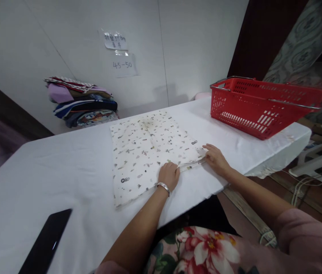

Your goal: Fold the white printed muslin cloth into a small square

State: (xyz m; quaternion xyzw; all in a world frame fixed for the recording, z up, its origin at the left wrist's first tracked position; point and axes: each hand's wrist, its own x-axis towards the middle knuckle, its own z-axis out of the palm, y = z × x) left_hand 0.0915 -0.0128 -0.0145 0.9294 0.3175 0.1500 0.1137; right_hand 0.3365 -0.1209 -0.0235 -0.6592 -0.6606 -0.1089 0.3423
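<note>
A white cloth (146, 148) printed with small grey, green and tan figures lies folded in a near square on the white-covered table, with a dull stain near its far edge. My left hand (169, 176), a silver bangle on its wrist, rests at the middle of the near edge, its fingers curled together on the fabric. At the near right corner, my right hand (215, 159) pinches the cloth's edge between thumb and fingers. Between the two hands, the layers of that edge show slightly raised.
A red plastic basket (243, 110) with metal handles stands at the table's right end. Folded clothes (83, 101) are stacked at the back left against the wall. A black flat device (47, 241) lies at the near left of the tablecloth (86, 171). Paper notes (124, 64) hang on the wall.
</note>
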